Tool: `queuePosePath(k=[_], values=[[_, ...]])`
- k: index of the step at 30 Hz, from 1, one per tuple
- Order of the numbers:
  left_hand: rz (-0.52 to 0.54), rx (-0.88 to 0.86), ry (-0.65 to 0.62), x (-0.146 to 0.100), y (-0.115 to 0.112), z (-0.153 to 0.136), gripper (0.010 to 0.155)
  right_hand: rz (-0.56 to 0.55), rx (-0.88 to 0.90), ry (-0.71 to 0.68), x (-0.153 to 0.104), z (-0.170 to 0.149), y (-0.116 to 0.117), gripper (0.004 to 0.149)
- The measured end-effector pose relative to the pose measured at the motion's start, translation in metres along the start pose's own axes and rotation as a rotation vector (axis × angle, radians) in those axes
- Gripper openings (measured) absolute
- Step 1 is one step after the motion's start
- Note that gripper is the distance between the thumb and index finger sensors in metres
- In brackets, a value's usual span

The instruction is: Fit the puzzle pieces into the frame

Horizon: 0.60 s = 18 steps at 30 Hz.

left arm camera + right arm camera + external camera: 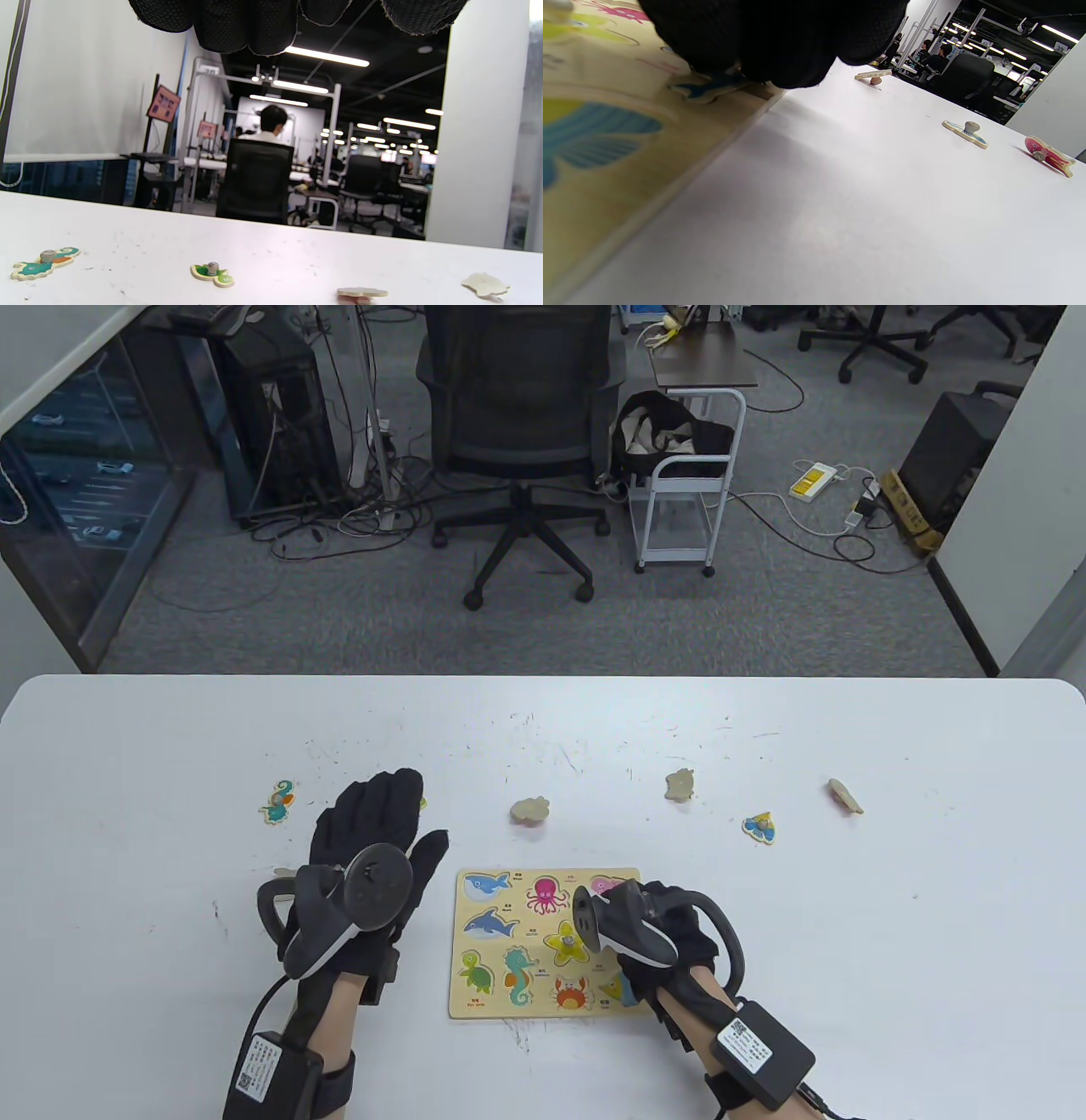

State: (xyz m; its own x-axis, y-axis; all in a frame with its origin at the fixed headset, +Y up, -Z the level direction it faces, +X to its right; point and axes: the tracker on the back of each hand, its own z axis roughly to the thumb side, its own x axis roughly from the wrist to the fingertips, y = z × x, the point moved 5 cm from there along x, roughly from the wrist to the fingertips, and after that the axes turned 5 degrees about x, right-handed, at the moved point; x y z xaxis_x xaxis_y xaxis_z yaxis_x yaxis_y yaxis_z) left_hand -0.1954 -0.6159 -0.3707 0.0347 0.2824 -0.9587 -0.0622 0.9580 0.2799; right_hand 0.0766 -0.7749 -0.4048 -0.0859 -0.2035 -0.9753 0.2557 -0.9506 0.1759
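Note:
The wooden puzzle frame lies at the table's near middle, with printed sea animals and a yellow starfish piece seated in it. My right hand is curled over the frame's right side. In the right wrist view its fingers bunch down on a blue piece on the frame; how it sits in its slot is hidden. My left hand lies flat and spread on the table left of the frame, holding nothing. A green-yellow piece lies just beyond its fingertips.
Loose pieces lie across the table: a seahorse at left, face-down pieces at centre and right, a blue-yellow fish, and an octopus piece, its red face showing in the right wrist view.

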Motion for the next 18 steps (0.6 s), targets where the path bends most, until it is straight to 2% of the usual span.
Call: queuePosePath(k=[4, 8, 14, 18], values=[[-0.001, 0.0, -0.003, 0.0, 0.001, 0.0, 0.075, 0.004, 0.0, -0.001, -0.001, 0.0, 0.0, 0.043], [0.007, -0.012, -0.004, -0.002, 0.005, -0.002, 0.075, 0.055, 0.045, -0.019, 0.0, -0.007, -0.002, 0.048], [0.014, -0.044, 0.006, -0.005, 0.01, -0.007, 0.074, 0.054, 0.307, 0.066, 0.004, -0.054, -0.032, 0.058], [0.011, -0.048, 0.023, -0.005, 0.011, -0.013, 0.074, -0.009, 0.33, 0.145, 0.015, -0.086, -0.055, 0.063]])
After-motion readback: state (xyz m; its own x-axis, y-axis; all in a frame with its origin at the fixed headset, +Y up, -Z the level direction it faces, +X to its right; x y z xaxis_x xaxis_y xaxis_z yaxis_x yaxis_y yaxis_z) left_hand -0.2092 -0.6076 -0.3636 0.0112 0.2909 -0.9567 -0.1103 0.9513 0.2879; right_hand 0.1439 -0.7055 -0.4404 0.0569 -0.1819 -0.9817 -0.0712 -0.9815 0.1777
